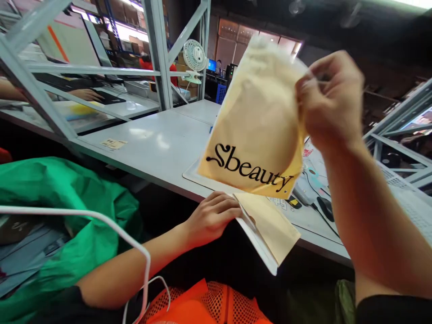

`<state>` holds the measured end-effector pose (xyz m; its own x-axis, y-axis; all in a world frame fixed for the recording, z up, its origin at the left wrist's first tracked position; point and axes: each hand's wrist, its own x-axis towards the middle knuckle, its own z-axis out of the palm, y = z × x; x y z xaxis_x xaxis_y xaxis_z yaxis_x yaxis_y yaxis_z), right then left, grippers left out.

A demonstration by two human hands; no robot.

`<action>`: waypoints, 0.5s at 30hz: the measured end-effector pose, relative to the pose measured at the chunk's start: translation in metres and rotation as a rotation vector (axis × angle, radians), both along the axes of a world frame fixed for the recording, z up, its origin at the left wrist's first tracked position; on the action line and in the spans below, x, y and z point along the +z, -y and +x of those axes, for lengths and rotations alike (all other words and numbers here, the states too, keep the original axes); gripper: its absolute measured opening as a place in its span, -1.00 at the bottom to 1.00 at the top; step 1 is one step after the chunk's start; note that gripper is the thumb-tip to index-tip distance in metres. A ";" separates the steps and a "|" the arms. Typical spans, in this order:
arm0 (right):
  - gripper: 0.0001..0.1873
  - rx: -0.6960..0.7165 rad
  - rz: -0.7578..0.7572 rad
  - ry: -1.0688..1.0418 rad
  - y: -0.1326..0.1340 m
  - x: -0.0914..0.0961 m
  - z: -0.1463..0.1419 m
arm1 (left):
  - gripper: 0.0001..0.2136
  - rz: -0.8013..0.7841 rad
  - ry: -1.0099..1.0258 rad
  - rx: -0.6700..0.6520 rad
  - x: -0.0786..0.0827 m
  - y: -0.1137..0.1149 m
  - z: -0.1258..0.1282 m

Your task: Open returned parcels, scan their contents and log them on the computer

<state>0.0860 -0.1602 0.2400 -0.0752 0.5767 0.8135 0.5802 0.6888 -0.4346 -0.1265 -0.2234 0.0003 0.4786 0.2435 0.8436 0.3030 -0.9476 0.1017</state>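
Note:
My right hand [332, 96], raised on the right, pinches the side edge of a yellow frosted pouch [253, 126]. The pouch hangs slightly tilted above the table, with black "Sbeauty" lettering along its lower part and a pale rounded shape showing inside. Lower down, my left hand [216, 216] has its fingers curled over the corner of a flat cream-and-white package [273, 220], perhaps a card envelope. That package juts out past the table's front edge, just below the pouch. My left thumb is hidden.
A grey-white table [162, 135] with metal frame posts [158, 54] runs across the middle. A clip fan [195, 56] hangs on the frame. At left are a green sack [70, 202] and a white tube [111, 222]. Another person's hand [86, 94] rests by a keyboard. Cables and a black mouse [326, 208] lie right.

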 end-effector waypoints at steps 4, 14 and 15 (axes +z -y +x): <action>-0.89 0.250 -0.269 0.108 -0.052 -0.050 -0.026 | -0.79 -0.002 0.118 0.061 -0.018 0.007 -0.046; -0.89 -0.085 -0.553 0.250 -0.147 -0.136 -0.091 | -0.94 -0.082 0.343 0.278 -0.049 0.029 -0.096; -0.85 -0.158 -0.540 0.316 -0.149 -0.140 -0.088 | -0.92 -0.094 0.355 0.301 -0.051 0.027 -0.096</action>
<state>-0.0023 -0.0113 0.0997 -0.1442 0.9225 0.3581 0.8134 0.3166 -0.4880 -0.2226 -0.2507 -0.0507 0.0609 0.4105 0.9098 0.4933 -0.8048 0.3301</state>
